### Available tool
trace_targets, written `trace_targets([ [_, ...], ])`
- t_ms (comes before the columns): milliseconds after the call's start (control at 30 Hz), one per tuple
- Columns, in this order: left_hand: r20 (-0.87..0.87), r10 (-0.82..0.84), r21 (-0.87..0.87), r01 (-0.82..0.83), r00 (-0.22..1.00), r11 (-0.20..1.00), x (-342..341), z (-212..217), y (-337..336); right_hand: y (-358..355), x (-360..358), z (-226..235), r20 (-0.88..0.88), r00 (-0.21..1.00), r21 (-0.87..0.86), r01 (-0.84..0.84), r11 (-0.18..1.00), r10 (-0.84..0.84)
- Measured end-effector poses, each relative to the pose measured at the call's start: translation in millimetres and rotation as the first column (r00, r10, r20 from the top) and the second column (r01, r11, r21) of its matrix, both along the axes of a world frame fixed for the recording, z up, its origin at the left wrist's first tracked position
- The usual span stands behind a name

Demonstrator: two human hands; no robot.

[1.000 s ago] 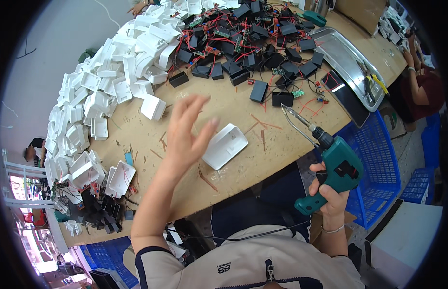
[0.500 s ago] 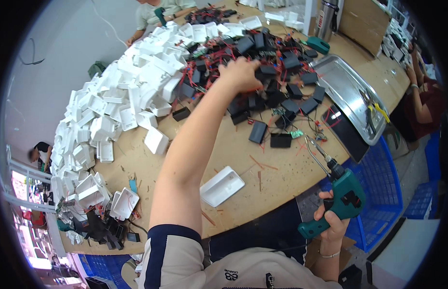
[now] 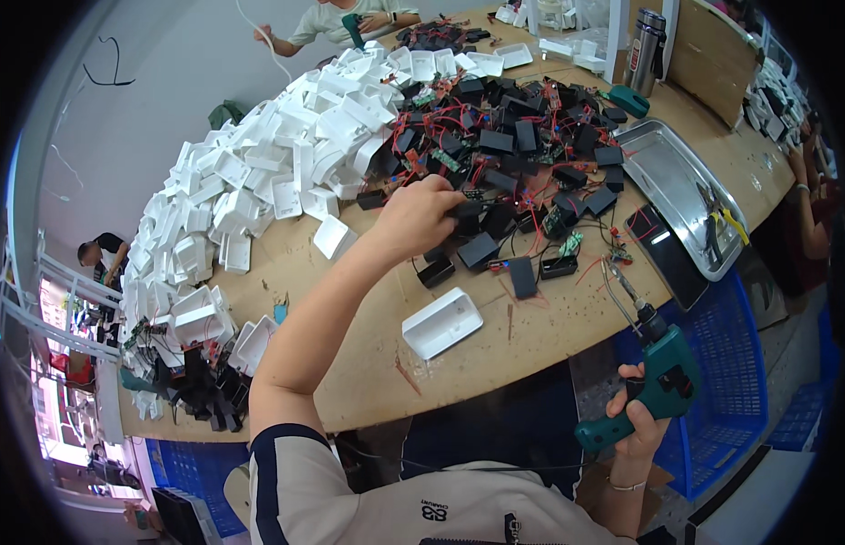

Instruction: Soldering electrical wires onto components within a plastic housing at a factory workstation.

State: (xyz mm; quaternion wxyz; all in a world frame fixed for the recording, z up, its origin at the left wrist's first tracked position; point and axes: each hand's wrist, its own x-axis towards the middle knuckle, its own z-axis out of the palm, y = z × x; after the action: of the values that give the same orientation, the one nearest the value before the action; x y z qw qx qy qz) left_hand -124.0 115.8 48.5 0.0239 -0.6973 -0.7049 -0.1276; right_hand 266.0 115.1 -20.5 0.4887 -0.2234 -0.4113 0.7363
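Observation:
At the near edge of a heap of black boxes with red wires (image 3: 508, 136), my left hand (image 3: 420, 216) is closed, its fingertips on a small black box (image 3: 469, 209). The fingers partly cover that box. My right hand (image 3: 638, 427) is wrapped round the handle of a green soldering gun (image 3: 667, 377), off the table's near right edge. Its metal tip and thin curved feed tube point up towards a small circuit board (image 3: 570, 243) with wires. An open white plastic case (image 3: 442, 323) lies alone on the table, near my left forearm.
White cases (image 3: 295, 154) are piled high at the left. To the right are a metal tray (image 3: 686, 182) with pliers (image 3: 733, 225), a dark flat phone-like slab (image 3: 667, 254) and a blue crate (image 3: 726, 391). A steel flask (image 3: 645, 53) stands behind. Another person's hand (image 3: 375, 20) is across the table.
My left hand has come back towards me from deeper in the heap and closed on a black box. The soldering gun stays in my right hand. The whole view has shifted.

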Motion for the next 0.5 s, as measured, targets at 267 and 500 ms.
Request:
trace_targets([
  [267,0.928,0.089,0.130,-0.537,0.363,0.834,-46,67,-40,3,-6,5,0.003,0.998,0.074,-0.067,0.995,0.067],
  [500,0.897,0.200,0.124,-0.658,0.395,0.743,-31,93,-120,-3,-9,8,0.024,0.996,0.081,-0.092,0.992,0.091],
])
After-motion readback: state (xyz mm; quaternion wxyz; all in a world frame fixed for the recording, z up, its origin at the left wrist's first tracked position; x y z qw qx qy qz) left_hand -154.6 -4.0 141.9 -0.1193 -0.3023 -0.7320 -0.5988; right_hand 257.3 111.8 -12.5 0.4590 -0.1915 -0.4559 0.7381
